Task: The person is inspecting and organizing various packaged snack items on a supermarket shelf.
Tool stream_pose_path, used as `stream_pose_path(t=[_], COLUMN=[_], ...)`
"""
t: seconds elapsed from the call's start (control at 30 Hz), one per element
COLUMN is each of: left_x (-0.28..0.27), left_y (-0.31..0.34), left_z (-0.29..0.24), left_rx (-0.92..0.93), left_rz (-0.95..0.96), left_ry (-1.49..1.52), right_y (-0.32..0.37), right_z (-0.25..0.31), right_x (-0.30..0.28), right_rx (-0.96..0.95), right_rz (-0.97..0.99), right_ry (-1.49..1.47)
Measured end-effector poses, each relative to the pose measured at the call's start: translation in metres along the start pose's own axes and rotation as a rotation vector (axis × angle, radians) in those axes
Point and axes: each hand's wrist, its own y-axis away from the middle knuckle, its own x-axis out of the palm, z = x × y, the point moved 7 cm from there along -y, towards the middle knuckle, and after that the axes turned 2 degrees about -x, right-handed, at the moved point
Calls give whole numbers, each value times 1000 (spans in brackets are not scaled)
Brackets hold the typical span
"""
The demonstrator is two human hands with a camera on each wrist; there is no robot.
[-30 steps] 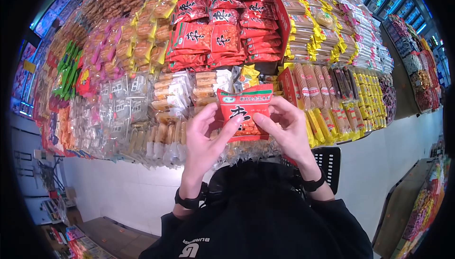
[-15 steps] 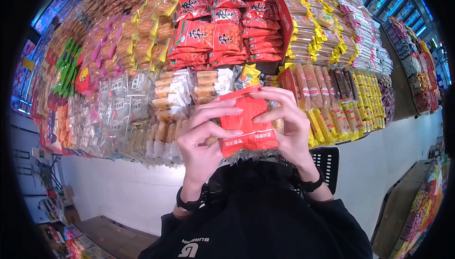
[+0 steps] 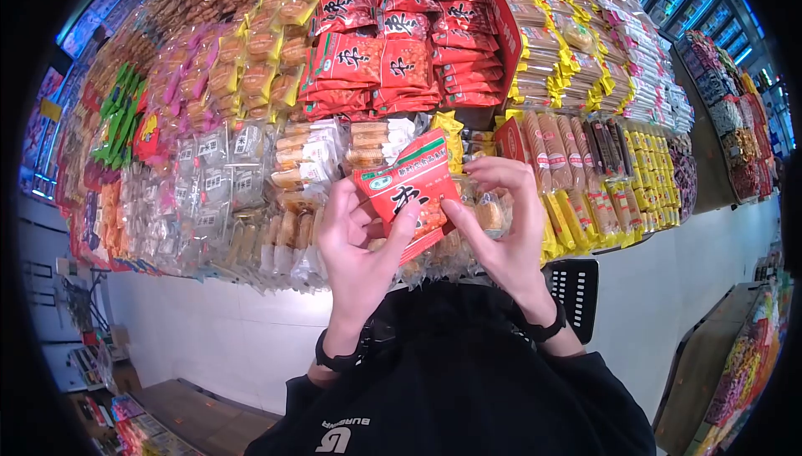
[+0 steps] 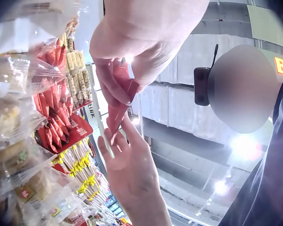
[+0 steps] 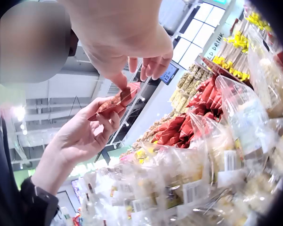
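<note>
A red snack packet (image 3: pixel 399 192) with a green strip and dark lettering is tilted in front of the chest, its printed face upward. My left hand (image 3: pixel 355 247) pinches it, thumb across the printed face and fingers behind. My right hand (image 3: pixel 511 243) has its thumb against the packet's right edge, while its other fingers stand apart from it. In the right wrist view, that thumb touches the end of the packet (image 5: pixel 108 106) that the left hand (image 5: pixel 78 139) supports. The left wrist view shows the packet (image 4: pixel 115 115) nearly edge-on.
Similar red packets (image 3: pixel 405 63) are stacked beyond the hands beside a red divider (image 3: pixel 499 30). Clear-wrapped pastries (image 3: pixel 305 155) lie just past the left hand, yellow-wrapped snacks (image 3: pixel 576 222) to the right. A black perforated basket or seat (image 3: pixel 574 297) stands by the right wrist.
The packet was turned to show its back half a second ago and now shows its front again, tilted. The right fingers have come off it, leaving the thumb at its edge.
</note>
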Motion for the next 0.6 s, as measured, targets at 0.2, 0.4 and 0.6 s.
stream_pose_path(t=[0.2, 0.4, 0.6], left_x=[5, 9, 6], left_y=[3, 3, -2], left_z=[-13, -29, -5], left_rx=[245, 401, -56], left_rz=[121, 35, 68], left_ry=[-107, -347, -41], right_y=[6, 19, 18], right_z=[4, -18, -15], right_x=[19, 28, 25], right_rx=[214, 551, 572], right_rz=[231, 97, 39], right_ry=[-278, -819, -763])
